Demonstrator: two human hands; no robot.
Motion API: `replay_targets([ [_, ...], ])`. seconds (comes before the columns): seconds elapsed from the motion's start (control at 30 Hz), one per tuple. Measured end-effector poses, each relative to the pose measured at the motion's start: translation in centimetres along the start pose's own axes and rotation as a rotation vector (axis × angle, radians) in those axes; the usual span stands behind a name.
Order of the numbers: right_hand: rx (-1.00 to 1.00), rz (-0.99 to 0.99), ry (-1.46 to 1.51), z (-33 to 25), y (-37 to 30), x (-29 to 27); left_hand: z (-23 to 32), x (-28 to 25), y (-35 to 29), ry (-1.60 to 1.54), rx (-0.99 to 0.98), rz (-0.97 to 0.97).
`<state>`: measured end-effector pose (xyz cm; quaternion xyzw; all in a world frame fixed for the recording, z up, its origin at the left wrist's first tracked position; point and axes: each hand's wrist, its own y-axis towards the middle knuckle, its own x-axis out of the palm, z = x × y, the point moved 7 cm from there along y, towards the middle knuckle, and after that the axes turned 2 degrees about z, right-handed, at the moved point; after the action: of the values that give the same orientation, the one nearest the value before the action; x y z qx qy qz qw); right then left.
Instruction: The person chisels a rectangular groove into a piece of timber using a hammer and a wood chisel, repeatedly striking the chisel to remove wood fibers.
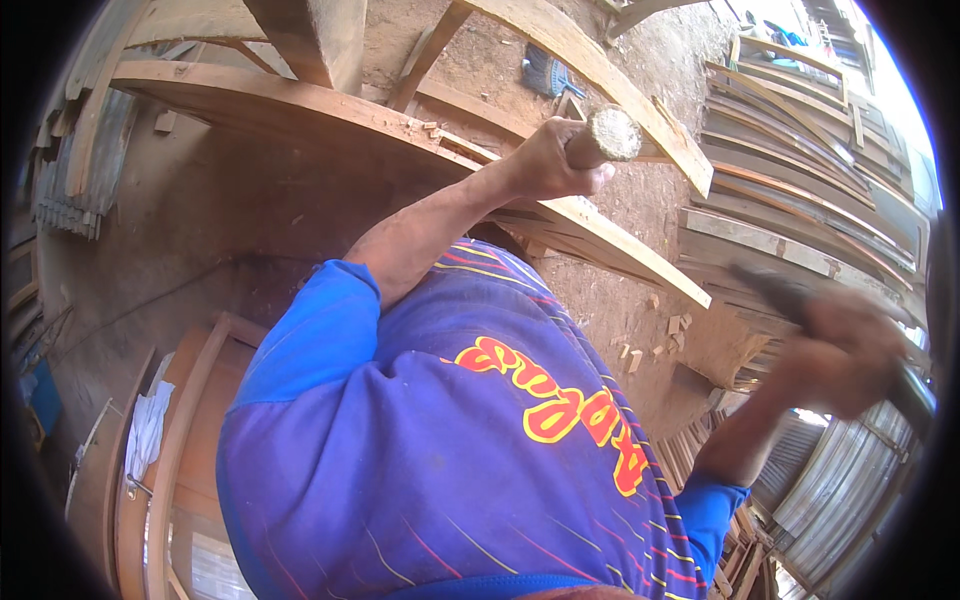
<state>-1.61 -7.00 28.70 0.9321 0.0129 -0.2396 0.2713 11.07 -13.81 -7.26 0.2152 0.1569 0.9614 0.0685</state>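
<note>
My left hand (560, 165) is closed round the thick wooden handle of a chisel (612, 134), whose pale, battered butt end faces up. Its blade is hidden behind the hand. Beneath that hand runs a long wooden beam (645, 262), with a narrow slot (465, 150) and a few chips on its upper face. Off to the right, my right hand (850, 345) is raised, apart from the chisel, and smeared by motion. It grips a dark bar-like tool (775, 292), perhaps a hammer, too blurred to name surely.
Another beam (600, 75) and an upright post (335, 45) stand beyond the work. Stacked planks and frames (800, 150) fill the right side. Wood offcuts (635, 358) litter the dirt floor. A blue bristled thing (545, 72) lies at the back. Wooden frames (185, 450) stand lower left.
</note>
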Motion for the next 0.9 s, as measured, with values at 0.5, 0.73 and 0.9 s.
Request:
replay_targets([
  [0.5,-0.358,-0.058,-0.718,5.4,-4.5,-0.7,-0.9,0.0,0.1,0.107,-0.112,-0.045],
  [0.73,0.438,-0.386,-0.762,12.4,-8.5,5.3,1.1,0.3,0.5,0.225,-0.312,-0.208],
  [0.9,0.462,-0.162,-0.668,15.2,-12.8,-0.2,4.1,-7.7,1.4,0.061,0.201,-0.008],
])
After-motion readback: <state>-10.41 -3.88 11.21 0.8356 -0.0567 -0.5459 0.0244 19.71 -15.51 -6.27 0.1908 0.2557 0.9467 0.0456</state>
